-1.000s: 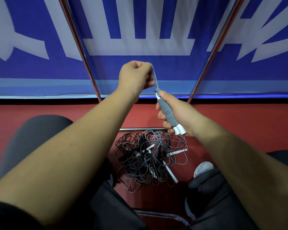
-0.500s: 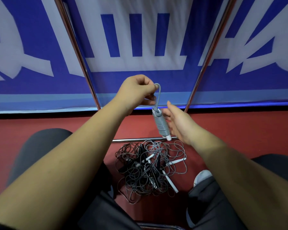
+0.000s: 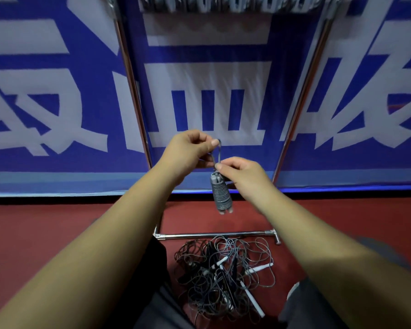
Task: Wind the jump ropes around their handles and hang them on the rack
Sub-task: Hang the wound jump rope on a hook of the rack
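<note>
A wound jump rope [image 3: 221, 194], grey cord coiled tight round its white handles, hangs upright in mid-air at the centre. A short cord loop [image 3: 218, 150] rises from its top. My left hand [image 3: 190, 150] pinches the top of that loop. My right hand [image 3: 242, 173] pinches the cord just above the coil. On the floor below lies a tangled pile of jump ropes [image 3: 226, 274], dark cords with white handles. The chrome rack [image 3: 215, 235] stands behind it; blurred items hang along its top bar [image 3: 223, 3].
A blue banner [image 3: 57, 91] with large white characters stands behind the rack. The floor [image 3: 45, 224] is red. My knees in dark trousers [image 3: 152, 293] flank the pile, and a white shoe tip [image 3: 293, 289] shows at the right.
The view tilted upward, bringing the rack's top bar into sight. My right hand moved from beside the bundle up to its top and now pinches the cord there. The bundle hangs straighter.
</note>
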Available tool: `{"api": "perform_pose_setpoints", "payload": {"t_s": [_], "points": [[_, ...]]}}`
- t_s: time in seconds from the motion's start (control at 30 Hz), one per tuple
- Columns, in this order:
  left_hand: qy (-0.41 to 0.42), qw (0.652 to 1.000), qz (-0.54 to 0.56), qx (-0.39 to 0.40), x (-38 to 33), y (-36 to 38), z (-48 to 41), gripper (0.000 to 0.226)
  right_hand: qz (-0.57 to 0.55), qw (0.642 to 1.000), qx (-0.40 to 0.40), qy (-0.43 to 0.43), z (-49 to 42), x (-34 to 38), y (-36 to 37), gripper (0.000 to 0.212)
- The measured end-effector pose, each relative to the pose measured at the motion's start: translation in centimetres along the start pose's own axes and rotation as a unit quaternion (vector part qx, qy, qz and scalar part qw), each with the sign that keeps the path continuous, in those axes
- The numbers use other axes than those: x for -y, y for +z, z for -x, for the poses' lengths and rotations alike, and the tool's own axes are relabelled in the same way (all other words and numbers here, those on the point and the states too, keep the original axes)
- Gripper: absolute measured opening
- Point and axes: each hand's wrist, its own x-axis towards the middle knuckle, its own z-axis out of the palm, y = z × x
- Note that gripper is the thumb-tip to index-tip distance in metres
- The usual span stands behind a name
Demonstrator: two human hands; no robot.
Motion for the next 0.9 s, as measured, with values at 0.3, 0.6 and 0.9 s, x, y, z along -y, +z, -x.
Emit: {"api": "perform_pose_setpoints", "payload": {"t_s": [0.3, 0.6, 0.9], "points": [[0.042, 0.998, 0.045, -0.033, -5.7, -3.5, 1.3, 0.017, 0.000, 0.999, -0.007, -0.037, -0.1, 8.2, 0.7, 0.012], [0.091, 0.989, 0.056, -0.102, -10.5, -6.9, -0.7, 0.019, 0.047, 0.995, -0.002, -0.084, -4.9, 14.7, 1.7, 0.015], [0.147, 0.975, 0.025, -0.165, -18.3, -12.8, -7.4, 0.014, 0.029, 0.989, -0.004, -0.145, -13.6, 24.3, 4.0, 0.014]]}}
